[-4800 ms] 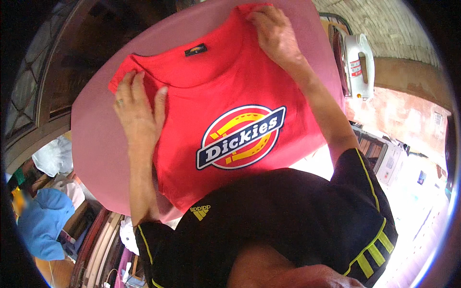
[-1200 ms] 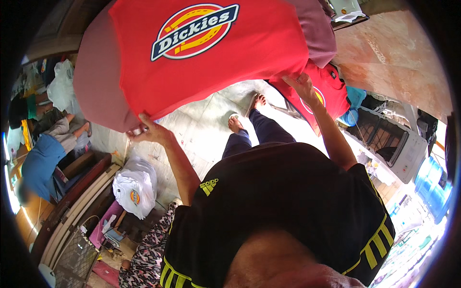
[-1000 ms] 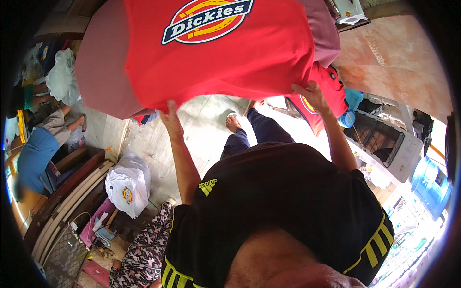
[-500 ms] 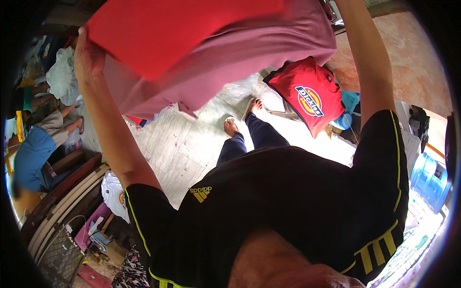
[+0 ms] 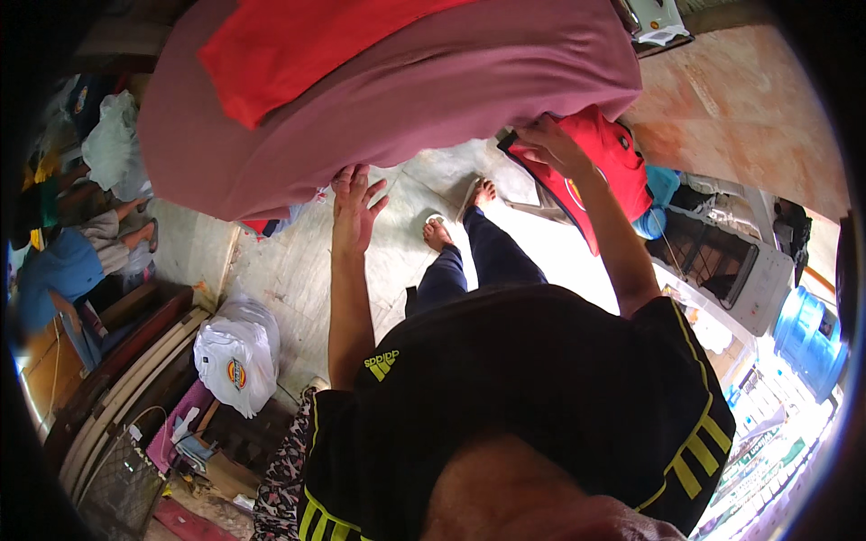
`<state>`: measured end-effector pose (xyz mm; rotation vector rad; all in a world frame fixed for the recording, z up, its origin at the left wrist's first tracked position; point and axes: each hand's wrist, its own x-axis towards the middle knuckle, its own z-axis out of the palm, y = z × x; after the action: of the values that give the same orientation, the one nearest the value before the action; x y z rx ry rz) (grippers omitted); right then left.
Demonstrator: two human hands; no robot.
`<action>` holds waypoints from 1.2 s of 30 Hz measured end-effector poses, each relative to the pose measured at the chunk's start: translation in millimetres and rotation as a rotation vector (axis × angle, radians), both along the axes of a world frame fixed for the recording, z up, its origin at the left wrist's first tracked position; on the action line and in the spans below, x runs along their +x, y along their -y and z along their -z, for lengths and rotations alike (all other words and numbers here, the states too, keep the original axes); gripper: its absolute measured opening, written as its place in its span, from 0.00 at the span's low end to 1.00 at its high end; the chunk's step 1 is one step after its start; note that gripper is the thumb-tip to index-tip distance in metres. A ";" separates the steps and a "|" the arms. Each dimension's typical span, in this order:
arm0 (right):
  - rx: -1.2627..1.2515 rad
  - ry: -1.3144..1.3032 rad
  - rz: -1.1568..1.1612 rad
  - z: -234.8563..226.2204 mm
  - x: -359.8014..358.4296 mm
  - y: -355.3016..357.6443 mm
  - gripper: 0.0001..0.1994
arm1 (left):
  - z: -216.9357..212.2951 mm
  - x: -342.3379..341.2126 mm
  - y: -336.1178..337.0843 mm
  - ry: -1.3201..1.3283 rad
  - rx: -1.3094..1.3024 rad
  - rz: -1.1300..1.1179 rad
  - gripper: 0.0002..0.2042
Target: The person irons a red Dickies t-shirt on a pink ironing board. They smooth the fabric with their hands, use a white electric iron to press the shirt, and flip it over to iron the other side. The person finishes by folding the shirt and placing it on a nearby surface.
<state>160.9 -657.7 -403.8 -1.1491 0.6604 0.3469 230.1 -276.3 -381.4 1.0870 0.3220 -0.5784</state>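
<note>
At top of view, red shirt (image 5: 298, 50) lies on pink cloth cover (image 5: 460, 86), cut off by frame edge. Cf. approx. 1 s ago, when its hem was held: now free of L. hand (image 5: 354, 215) and R. hand (image 5: 561, 151), i.e., work seems passed to cover's near edge. L.: fingers loosely spread, nothing visibly held. R.: part-curled nr. second red garment (image 5: 624, 167); grip can't be told.

Over on the far side, a shirt (image 5: 298, 54) lies on the board (image 5: 451, 81). A second shirt (image 5: 631, 171) is by its right end. A bundle (image 5: 239, 352) rests on the floor (image 5: 298, 279) at left, a water jug (image 5: 806, 347) opposite, at right.
</note>
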 end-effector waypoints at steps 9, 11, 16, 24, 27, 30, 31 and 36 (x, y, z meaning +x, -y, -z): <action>0.659 0.471 0.380 65.5 3.1 -36.4 0.08 | 50.0 18.5 20.2 0.044 -0.234 -0.142 0.08; 0.643 0.391 0.349 59.8 -31.0 -46.9 0.06 | 36.7 -10.1 1.2 0.097 -0.064 -0.094 0.08; 0.608 0.283 0.272 71.7 -109.5 -22.0 0.09 | 33.5 -55.7 -26.7 0.186 -0.008 0.022 0.08; 0.634 0.185 0.470 48.1 -43.6 -39.1 0.12 | 6.6 -67.8 -1.0 -0.098 -0.158 -0.060 0.07; 0.618 0.303 0.466 39.5 -19.3 -50.4 0.18 | -2.0 -76.6 -7.0 -0.239 -0.327 -0.044 0.10; 0.537 0.385 0.472 24.6 -27.1 -64.2 0.26 | -23.2 -90.0 -10.7 -0.270 -0.409 -0.014 0.15; 0.499 0.331 0.506 15.0 -36.8 -69.2 0.23 | -26.7 -93.2 -14.3 -0.260 -0.437 -0.003 0.15; 0.692 0.378 0.371 39.2 -91.9 -43.3 0.04 | -14.7 -113.8 -16.2 -0.315 -0.416 0.018 0.13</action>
<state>69.0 -614.4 -443.0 -0.3967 0.3572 0.0230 116.4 -260.1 -366.7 0.5973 0.4418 -0.7949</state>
